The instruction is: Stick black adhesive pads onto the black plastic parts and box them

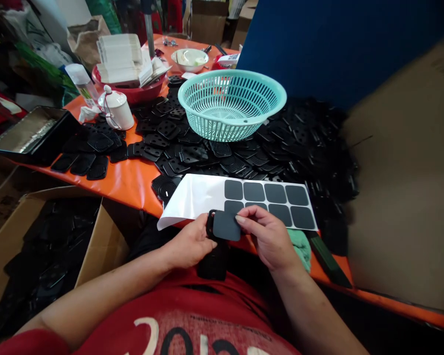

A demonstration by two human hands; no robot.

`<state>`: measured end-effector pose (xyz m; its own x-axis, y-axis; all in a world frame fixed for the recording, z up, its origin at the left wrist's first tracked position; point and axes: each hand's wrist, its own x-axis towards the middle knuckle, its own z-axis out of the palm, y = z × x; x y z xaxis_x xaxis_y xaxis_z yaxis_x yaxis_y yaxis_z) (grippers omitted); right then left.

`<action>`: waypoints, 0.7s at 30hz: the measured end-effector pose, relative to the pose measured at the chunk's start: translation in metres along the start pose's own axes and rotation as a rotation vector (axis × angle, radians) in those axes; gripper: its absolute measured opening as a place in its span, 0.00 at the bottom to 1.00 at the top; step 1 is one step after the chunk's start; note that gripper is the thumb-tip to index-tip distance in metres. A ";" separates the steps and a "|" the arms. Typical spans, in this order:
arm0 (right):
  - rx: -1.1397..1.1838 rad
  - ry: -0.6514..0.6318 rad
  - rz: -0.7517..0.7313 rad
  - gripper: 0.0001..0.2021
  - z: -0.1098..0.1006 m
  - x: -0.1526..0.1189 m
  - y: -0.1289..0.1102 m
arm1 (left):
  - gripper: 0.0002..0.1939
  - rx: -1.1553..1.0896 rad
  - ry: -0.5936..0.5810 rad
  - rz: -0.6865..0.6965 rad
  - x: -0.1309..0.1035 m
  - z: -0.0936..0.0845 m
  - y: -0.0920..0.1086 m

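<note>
My left hand (195, 241) is closed on a black plastic plate (209, 223), gripped at its left side. Between thumb and fingers of my right hand (268, 236) is the right edge of a dark grey rounded-square sticker (226, 225). The sticker overlaps the front of the plate; whether it touches it I cannot tell. Just beyond my hands lies a white sticker sheet (203, 195) with several dark squares on its right part and bare backing on its left, where a corner curls. More black plates (212, 264) show below my left hand, near my lap.
A turquoise basket (233, 118) rests on a wide heap of black plates (192, 153) on the orange table (129, 185). A lidded white mug (116, 109) stands left. A carton of black parts (52, 246) is at lower left; cardboard (407, 187) rises at right. A green cloth (299, 249) lies near the edge.
</note>
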<state>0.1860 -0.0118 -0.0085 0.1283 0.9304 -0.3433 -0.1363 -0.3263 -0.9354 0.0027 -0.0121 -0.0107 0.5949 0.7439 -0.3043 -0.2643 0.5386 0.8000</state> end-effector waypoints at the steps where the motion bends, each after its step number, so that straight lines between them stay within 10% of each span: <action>1: -0.001 -0.001 -0.002 0.16 0.000 0.001 0.000 | 0.25 -0.001 0.003 -0.003 0.000 0.000 0.000; 21: 0.042 -0.011 0.079 0.19 0.005 0.003 0.005 | 0.24 0.012 0.011 -0.062 0.001 0.001 0.001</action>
<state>0.1812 -0.0098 -0.0141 0.1045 0.9039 -0.4148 -0.1864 -0.3919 -0.9009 0.0032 -0.0113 -0.0097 0.6011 0.7140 -0.3591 -0.2184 0.5789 0.7856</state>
